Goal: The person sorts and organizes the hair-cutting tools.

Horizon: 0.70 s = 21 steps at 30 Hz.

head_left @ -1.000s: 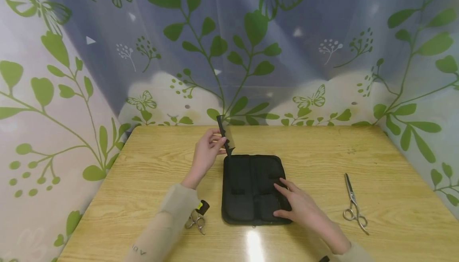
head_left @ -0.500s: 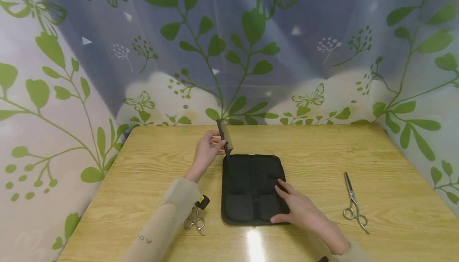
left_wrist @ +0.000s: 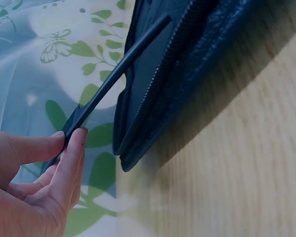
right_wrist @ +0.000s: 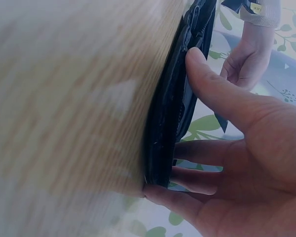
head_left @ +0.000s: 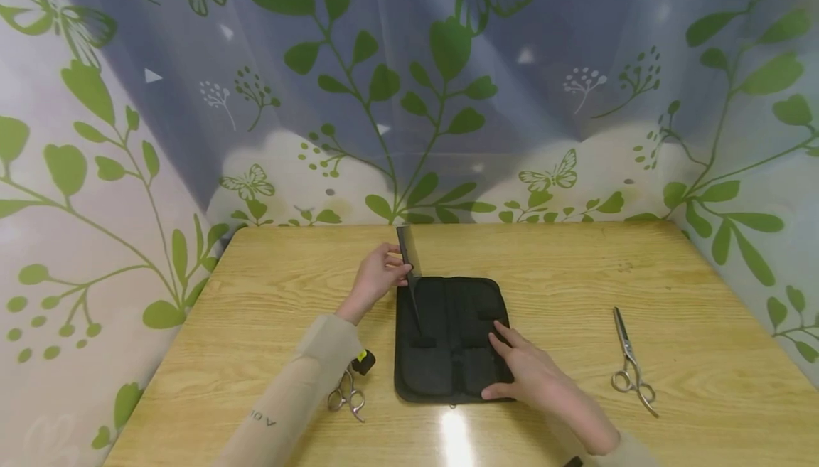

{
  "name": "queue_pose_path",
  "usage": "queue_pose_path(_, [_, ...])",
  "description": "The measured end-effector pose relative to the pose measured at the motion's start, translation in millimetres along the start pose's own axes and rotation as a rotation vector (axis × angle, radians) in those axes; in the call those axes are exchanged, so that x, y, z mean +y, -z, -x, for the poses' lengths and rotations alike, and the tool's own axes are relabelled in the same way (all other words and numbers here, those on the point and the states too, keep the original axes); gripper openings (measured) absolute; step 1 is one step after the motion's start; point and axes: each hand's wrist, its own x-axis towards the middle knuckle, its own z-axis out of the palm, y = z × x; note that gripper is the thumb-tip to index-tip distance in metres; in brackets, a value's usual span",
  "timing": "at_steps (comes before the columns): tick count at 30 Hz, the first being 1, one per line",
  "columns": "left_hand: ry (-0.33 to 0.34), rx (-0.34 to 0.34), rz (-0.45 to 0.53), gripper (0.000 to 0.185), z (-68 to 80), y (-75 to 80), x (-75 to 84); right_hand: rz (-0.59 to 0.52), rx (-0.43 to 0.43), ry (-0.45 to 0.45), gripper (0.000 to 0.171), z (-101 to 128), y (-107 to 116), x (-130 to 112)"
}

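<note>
My left hand (head_left: 376,275) pinches a black rat-tail comb (head_left: 405,245) between thumb and fingers, at the far left corner of an open black zip case (head_left: 425,378). The comb is tilted, its toothed part up and its thin tail (left_wrist: 128,61) pointing down over the case's left half. In the head view the tail's tip ends close to an elastic loop (head_left: 422,342); whether it is inside the loop, I cannot tell. My right hand (head_left: 531,367) rests with spread fingers on the right side of the case, its thumb on the near edge, as the right wrist view (right_wrist: 246,143) also shows.
Silver scissors (head_left: 347,399) with a black cover and yellow mark lie left of the case, partly under the left sleeve. Silver thinning scissors (head_left: 630,367) lie to the right. A leaf-patterned curtain (head_left: 409,97) borders the wooden table (head_left: 288,275) behind and at both sides.
My left hand has moved slightly nearer and to the right, bringing the comb lower, with its tail closer to the loop on the case. My right hand has stayed almost still.
</note>
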Motion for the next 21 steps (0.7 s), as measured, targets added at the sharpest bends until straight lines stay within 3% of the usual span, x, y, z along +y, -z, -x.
queue_pose_path(21, [0.079,-0.063,0.02,0.042,-5.4,-10.0,-16.1,0.023,-0.002,-0.028,0.093,-1.0,-2.4,-3.2])
